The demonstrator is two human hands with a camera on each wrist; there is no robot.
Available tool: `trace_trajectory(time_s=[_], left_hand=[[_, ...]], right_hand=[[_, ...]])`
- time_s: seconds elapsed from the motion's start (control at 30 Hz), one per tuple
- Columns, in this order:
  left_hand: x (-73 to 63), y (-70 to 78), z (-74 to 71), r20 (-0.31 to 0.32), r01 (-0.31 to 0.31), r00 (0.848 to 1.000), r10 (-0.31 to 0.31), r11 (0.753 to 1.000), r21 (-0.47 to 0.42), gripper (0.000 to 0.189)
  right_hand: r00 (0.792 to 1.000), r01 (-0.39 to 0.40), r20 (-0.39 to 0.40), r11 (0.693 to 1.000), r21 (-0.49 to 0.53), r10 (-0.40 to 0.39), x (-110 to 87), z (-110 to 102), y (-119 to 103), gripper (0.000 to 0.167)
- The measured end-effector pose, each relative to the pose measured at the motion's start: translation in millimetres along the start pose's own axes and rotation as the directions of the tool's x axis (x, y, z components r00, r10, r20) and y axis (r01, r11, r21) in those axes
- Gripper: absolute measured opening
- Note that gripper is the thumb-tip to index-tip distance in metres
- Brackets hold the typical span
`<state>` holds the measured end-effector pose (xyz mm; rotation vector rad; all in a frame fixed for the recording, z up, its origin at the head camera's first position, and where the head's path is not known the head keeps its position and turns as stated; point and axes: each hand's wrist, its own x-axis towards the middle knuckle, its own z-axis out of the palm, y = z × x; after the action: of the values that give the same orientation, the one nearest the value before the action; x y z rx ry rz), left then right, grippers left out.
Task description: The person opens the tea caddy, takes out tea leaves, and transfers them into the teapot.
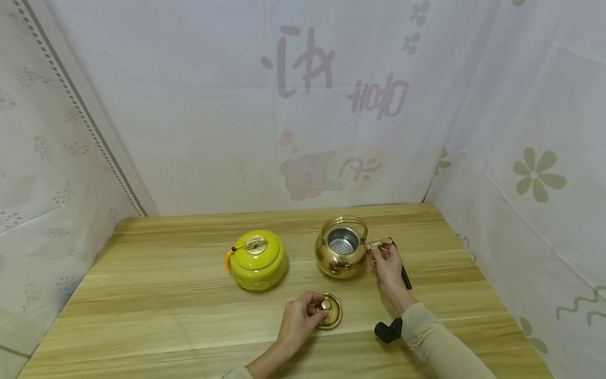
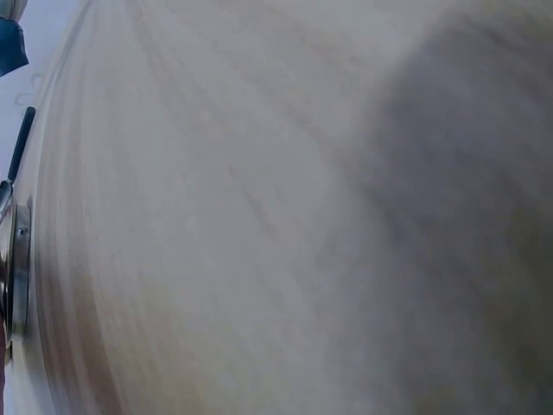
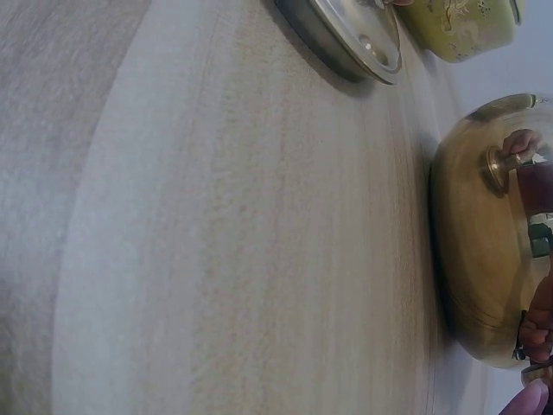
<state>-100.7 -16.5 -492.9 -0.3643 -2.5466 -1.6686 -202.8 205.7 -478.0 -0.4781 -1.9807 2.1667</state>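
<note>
On a wooden table, an open-topped gold kettle stands right of a yellow jar. In front, the left grip holds a gold lid by its knob; the right grip pinches a small gold piece beside the kettle.

I had wide room over the table on the left, and a lane between the yellow jar and gold kettle. The left hand and lid crowded its near end; the right hand blocked the kettle's right side.
</note>
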Motion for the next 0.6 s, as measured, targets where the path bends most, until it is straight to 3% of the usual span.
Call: trace_trajectory(time_s=[0.6], left_hand=[[-1.0, -3.7, 0.7, 0.006, -0.016, 1.0, 0.016, 0.999, -0.044, 0.022]], right_hand=[[1.0, -0.018, -0.015, 1.0, 0.013, 0.018, -2.8, 0.9, -0.6, 0.026]])
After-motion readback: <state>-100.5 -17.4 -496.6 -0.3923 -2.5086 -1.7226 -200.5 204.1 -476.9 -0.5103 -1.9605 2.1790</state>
